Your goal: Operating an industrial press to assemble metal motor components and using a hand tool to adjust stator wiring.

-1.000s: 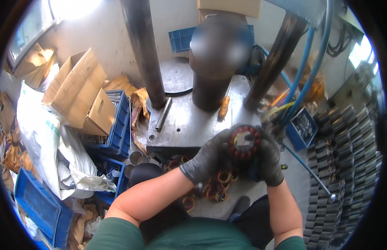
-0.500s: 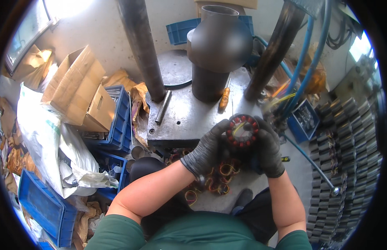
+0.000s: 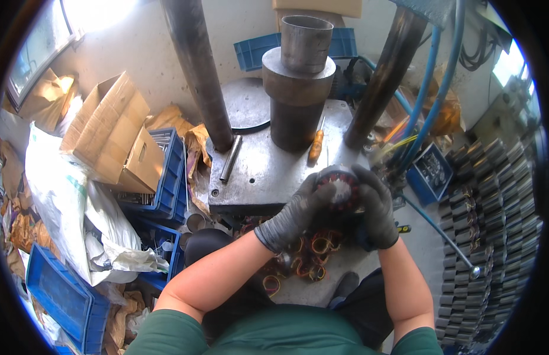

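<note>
A motor stator (image 3: 341,177), a dark ring with red coil windings, is gripped between my two gloved hands just off the near right edge of the steel press table (image 3: 268,174). My left hand (image 3: 295,216) wraps its left side, with the thumb lying over the ring's face. Around the right side curl the fingers of my right hand (image 3: 378,216). Motion blurs the stator's middle. Beyond it on the table lie a screwdriver (image 3: 315,148) with an orange handle and a short steel tube (image 3: 231,158). Stacked steel cylinders (image 3: 298,83) stand farther back.
Two steel columns (image 3: 197,71) (image 3: 386,77) flank the table. Several wound coils (image 3: 322,242) lie on the floor below. To the right are rows of stacked metal rings (image 3: 487,236) and a blue parts bin (image 3: 429,171). Cardboard boxes (image 3: 109,127) and blue crates (image 3: 64,290) crowd the left.
The stator has turned in my hands, and the yellow wires in its centre no longer show. My left thumb has moved across its face.
</note>
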`<action>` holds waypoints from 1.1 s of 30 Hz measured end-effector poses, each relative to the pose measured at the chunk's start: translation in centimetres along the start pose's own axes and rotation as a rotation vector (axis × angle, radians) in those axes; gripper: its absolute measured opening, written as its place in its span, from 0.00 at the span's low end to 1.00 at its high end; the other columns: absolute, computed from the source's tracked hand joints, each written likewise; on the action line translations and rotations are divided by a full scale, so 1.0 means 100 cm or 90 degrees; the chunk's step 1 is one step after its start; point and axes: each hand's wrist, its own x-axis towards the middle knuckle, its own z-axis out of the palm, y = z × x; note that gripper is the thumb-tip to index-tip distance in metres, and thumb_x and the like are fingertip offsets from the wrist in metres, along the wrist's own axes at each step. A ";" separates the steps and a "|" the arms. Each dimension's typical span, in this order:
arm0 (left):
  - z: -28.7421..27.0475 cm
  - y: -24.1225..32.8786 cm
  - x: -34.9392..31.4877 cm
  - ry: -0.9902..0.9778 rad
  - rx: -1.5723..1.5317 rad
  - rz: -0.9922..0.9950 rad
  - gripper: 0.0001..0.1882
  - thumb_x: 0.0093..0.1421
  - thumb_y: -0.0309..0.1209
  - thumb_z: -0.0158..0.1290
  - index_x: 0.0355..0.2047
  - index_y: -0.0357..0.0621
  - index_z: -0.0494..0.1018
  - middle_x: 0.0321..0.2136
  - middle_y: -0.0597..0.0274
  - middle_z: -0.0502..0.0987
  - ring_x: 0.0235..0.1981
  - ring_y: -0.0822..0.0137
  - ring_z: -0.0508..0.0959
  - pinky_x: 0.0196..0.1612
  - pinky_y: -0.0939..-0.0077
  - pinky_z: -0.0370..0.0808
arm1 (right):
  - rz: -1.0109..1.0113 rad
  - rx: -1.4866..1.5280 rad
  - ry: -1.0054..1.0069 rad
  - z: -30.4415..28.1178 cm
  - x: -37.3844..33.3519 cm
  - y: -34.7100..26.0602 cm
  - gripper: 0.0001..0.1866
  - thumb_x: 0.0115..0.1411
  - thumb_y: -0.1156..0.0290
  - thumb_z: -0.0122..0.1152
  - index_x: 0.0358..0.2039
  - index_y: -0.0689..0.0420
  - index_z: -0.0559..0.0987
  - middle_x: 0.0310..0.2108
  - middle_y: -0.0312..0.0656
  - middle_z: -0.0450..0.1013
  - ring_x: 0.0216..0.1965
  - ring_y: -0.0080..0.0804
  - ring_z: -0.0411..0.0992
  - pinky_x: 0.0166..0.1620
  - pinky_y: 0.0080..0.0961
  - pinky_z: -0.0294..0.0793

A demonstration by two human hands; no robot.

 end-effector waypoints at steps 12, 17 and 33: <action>-0.019 0.020 0.003 0.189 0.082 0.096 0.33 0.63 0.46 0.60 0.63 0.43 0.66 0.49 0.57 0.77 0.47 0.64 0.81 0.50 0.66 0.81 | -0.345 -0.685 -0.076 -0.027 0.049 0.059 0.26 0.64 0.62 0.63 0.62 0.53 0.75 0.61 0.46 0.72 0.60 0.44 0.71 0.61 0.40 0.71; -0.039 0.021 0.004 0.192 -0.146 0.050 0.32 0.62 0.47 0.61 0.60 0.41 0.68 0.45 0.55 0.80 0.40 0.60 0.83 0.42 0.67 0.84 | -0.252 -0.944 -0.275 -0.009 0.026 0.063 0.41 0.52 0.52 0.70 0.64 0.56 0.71 0.70 0.47 0.62 0.73 0.50 0.56 0.74 0.50 0.48; -0.017 0.032 0.004 0.234 0.146 0.172 0.32 0.62 0.45 0.60 0.59 0.38 0.67 0.43 0.57 0.80 0.36 0.70 0.82 0.37 0.75 0.84 | 0.060 -0.242 0.144 -0.043 0.020 0.041 0.09 0.68 0.68 0.64 0.43 0.60 0.82 0.33 0.36 0.80 0.33 0.23 0.76 0.37 0.26 0.75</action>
